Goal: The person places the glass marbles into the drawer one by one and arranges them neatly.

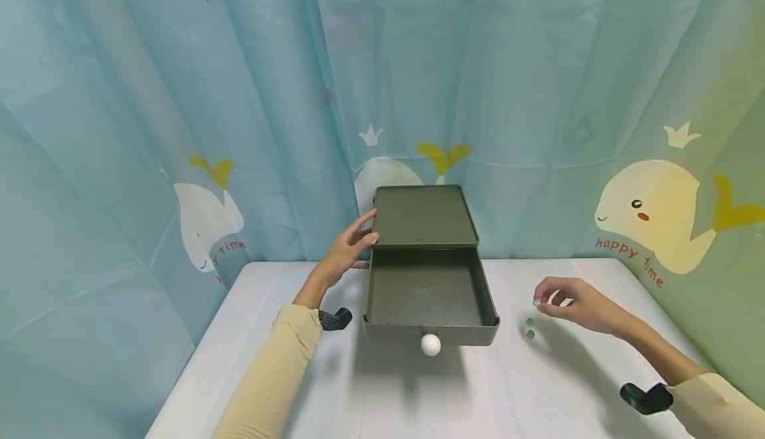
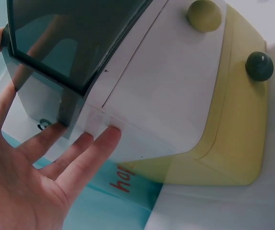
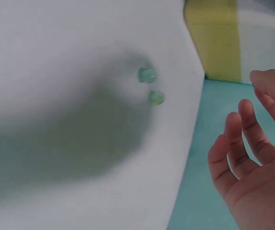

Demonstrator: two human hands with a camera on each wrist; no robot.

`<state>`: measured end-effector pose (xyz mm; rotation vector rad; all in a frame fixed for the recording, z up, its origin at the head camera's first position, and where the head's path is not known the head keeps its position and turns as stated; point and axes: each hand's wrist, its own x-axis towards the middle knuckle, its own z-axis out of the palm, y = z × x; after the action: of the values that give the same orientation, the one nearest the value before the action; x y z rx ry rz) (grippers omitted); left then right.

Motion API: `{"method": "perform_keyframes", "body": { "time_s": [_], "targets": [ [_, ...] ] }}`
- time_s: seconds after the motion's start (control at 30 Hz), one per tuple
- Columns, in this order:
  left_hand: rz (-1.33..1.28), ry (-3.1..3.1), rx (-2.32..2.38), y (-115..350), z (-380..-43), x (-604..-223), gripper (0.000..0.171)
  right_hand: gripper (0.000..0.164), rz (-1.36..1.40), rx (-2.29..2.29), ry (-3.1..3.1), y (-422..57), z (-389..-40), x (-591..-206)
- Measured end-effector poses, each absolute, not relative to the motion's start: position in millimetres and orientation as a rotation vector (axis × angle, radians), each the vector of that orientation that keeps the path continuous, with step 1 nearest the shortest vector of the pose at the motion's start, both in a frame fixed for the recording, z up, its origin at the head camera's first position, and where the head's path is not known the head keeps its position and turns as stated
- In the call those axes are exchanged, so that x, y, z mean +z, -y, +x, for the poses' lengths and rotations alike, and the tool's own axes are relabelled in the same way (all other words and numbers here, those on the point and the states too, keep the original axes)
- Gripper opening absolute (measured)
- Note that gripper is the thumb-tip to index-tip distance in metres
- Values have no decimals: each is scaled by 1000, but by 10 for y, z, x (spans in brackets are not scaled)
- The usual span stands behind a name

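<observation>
A small drawer box with a dark green top (image 1: pixel 423 215) has its top drawer (image 1: pixel 431 335) pulled out, a white knob (image 1: pixel 430 345) on its front. My left hand (image 1: pixel 348 246) rests against the box's left side, fingers spread. In the left wrist view, its fingertips (image 2: pixel 112 134) lie along the side of a white drawer (image 2: pixel 161 72). Right of the box, my right hand (image 1: pixel 572 301) pinches a small clear greenish marble (image 1: pixel 536 301) between thumb and fingertip. Two similar marbles (image 3: pixel 147 75) lie on the table below that hand. The held marble is out of sight in the right wrist view.
Under the white drawer is a yellow one (image 2: pixel 243 120) with a dark green knob (image 2: pixel 259 66). The box stands on a white table (image 1: pixel 287 286), near its back edge. A blue-green curtain (image 1: pixel 281 93) printed with whales hangs behind and along the sides.
</observation>
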<state>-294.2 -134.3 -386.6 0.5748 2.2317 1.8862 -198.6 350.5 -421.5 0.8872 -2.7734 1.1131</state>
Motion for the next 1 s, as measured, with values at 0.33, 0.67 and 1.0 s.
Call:
{"method": "perform_keyframes", "body": {
  "time_s": [0.33, 0.67, 1.0],
  "targets": [
    [554, -2212, 1887, 1344, -2929, -3821, 59, 12, 823, 1125, 2718, -3411, -1970, -3886],
    [548, -2209, 1887, 1340, -2930, -3838, 59, 12, 753, 1097, 2687, -3362, -1950, -3581],
    [554, -2208, 1886, 1349, -2919, -3848, 59, 9, 753, 1088, 2653, -3300, -1935, -3338]
  ]
}}
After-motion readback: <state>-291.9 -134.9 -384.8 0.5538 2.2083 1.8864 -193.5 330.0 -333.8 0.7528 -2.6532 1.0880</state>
